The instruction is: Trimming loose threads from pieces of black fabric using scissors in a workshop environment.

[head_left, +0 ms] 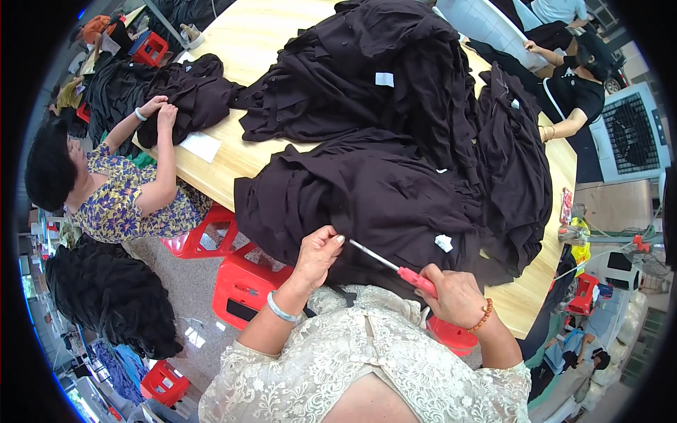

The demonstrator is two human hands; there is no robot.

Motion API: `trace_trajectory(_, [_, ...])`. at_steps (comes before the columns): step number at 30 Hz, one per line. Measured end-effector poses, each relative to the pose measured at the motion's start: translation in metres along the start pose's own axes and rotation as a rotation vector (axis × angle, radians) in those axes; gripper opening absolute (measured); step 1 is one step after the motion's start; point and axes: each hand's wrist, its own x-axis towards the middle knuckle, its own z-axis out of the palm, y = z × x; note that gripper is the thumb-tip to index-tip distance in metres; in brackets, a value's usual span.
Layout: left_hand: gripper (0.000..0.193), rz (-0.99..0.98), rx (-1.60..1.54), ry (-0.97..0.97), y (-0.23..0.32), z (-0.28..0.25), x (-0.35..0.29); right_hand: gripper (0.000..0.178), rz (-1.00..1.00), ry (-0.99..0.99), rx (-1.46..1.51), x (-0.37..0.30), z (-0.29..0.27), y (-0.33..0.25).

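My right hand is closed round the red handle of a screwdriver-like tool with a slim metal shaft. The shaft points up and left, its tip just short of my left hand. The thumb and fingers of that hand are pinched together; whatever is between them is too small to make out. Beneath both hands a dark garment lies bunched over the table's near edge, with a small white tag on it.
More dark garments are heaped across the wooden table. At left a person handles dark cloth; another person stands at far right. Red stools and a pile of black cloth are on the floor at left.
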Motion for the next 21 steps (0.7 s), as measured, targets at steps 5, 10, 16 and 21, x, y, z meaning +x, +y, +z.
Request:
trace_trajectory(5, [0.004,0.009,0.028,-0.100,-0.008,-0.018,0.003,0.028,-0.018,-0.014,0.010,-0.006,-0.004,0.001])
trace_trajectory(10, [0.003,-0.030,-0.018,-0.066,-0.002,-0.014,0.003,0.028,0.001,0.024,-0.016,0.001,-0.007,0.001])
trace_trajectory(16, [0.009,-0.012,-0.017,-0.080,0.031,-0.006,0.012,0.026,-0.007,0.047,0.010,0.002,-0.021,-0.002])
trace_trajectory(21, [0.013,-0.001,0.048,-0.106,0.029,-0.011,0.013,0.024,-0.013,0.064,0.020,0.005,-0.020,0.001])
